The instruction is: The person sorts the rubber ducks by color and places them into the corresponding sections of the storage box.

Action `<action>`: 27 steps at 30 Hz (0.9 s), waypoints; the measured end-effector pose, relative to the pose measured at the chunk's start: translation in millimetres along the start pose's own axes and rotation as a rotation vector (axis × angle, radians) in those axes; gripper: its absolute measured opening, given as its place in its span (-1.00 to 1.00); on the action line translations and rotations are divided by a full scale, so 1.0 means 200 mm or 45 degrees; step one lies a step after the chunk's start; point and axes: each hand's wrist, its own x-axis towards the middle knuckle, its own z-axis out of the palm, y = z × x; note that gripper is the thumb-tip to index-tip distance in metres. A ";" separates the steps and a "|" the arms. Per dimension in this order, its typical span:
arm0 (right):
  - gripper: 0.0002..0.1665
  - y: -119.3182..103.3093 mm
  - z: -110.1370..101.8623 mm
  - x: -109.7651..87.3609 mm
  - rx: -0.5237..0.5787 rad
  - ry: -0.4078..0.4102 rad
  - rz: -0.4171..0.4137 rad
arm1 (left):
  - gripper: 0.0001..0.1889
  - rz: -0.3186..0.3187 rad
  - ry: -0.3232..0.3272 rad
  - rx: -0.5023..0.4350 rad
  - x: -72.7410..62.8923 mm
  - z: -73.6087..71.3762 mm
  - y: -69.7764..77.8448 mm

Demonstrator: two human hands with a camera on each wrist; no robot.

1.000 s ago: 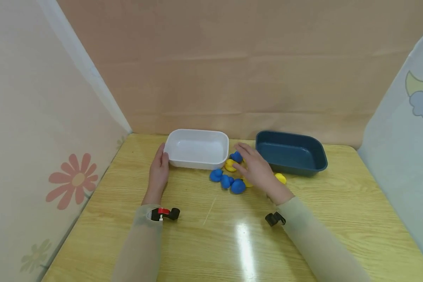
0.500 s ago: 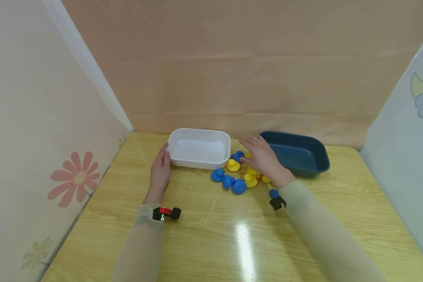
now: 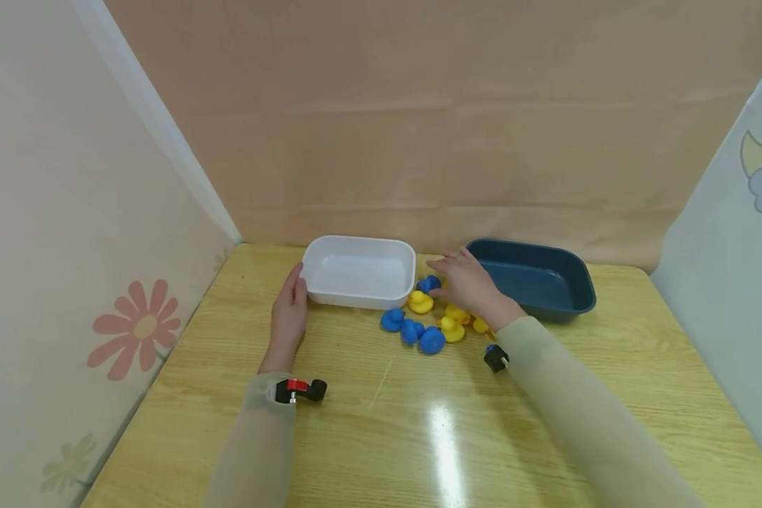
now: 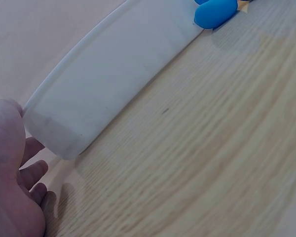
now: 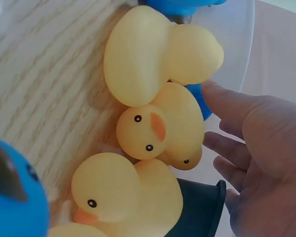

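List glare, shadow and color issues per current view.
Head: bright glare streak on the wooden table, soft shadow beside the right sleeve; left wrist: dim, shadow on the white tub near the left hand; right wrist: yellow toy ducks washed out, paler than in the head view.

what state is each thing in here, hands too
white tub: upright, uncovered
dark tub: upright, uncovered, partly hidden
blue ducks: on table, outside both tubs
yellow ducks: loose; one nearest white tub upright
left hand: holding white tub's corner
right hand: at rear blue duck, touch unclear
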 end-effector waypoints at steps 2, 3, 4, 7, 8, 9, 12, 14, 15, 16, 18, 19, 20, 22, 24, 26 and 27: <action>-0.18 0.00 0.00 0.01 0.005 -0.020 0.008 | -0.40 0.008 0.004 -0.003 0.00 0.00 0.00; -0.19 0.00 0.00 0.01 0.008 -0.030 0.014 | -0.40 0.013 0.006 -0.006 -0.01 0.00 0.00; -0.20 0.00 0.01 0.01 0.012 -0.041 0.020 | -0.40 0.019 0.008 -0.007 -0.01 0.00 0.01; -0.22 0.00 0.02 0.02 0.012 -0.072 0.037 | -0.40 0.030 0.010 -0.008 -0.01 -0.01 0.02; -0.22 0.00 0.02 0.02 0.008 -0.078 0.040 | -0.40 0.030 0.010 -0.008 -0.01 -0.01 0.02; -0.23 0.00 0.02 0.02 0.001 -0.082 0.042 | -0.40 0.030 0.008 -0.011 -0.01 -0.01 0.02; -0.24 0.01 0.02 0.01 -0.014 -0.085 0.046 | -0.40 0.023 0.004 -0.020 -0.01 0.00 0.02; -0.26 0.01 0.02 0.01 -0.012 -0.081 0.047 | -0.40 0.021 0.003 -0.025 -0.01 0.00 0.02; -0.27 0.01 0.02 0.01 -0.015 -0.079 0.047 | -0.40 0.019 0.002 -0.024 -0.01 0.00 0.02; -0.28 0.02 0.03 0.01 -0.014 -0.076 0.049 | -0.40 0.018 0.002 -0.023 -0.01 0.00 0.02; -0.31 0.02 0.03 0.01 -0.018 -0.068 0.045 | -0.40 0.018 0.001 -0.020 -0.01 0.00 0.02; -0.33 0.02 0.04 0.01 -0.020 -0.064 0.043 | -0.41 0.018 0.000 -0.019 0.00 0.00 0.02; -0.34 0.03 0.04 0.01 -0.022 -0.060 0.040 | -0.41 0.018 -0.001 -0.018 0.00 0.00 0.02; -0.35 0.03 0.05 0.01 -0.021 -0.053 0.038 | -0.41 0.017 -0.001 -0.019 0.00 0.01 0.02; -0.36 0.04 0.05 0.01 -0.018 -0.044 0.035 | -0.41 0.016 0.000 -0.023 0.00 0.01 0.02; -0.36 0.05 0.05 0.01 -0.011 -0.036 0.036 | -0.41 0.018 0.001 -0.024 0.01 0.01 0.02; -0.36 0.05 0.06 0.01 -0.007 -0.030 0.037 | -0.41 0.019 0.000 -0.024 0.01 0.02 0.02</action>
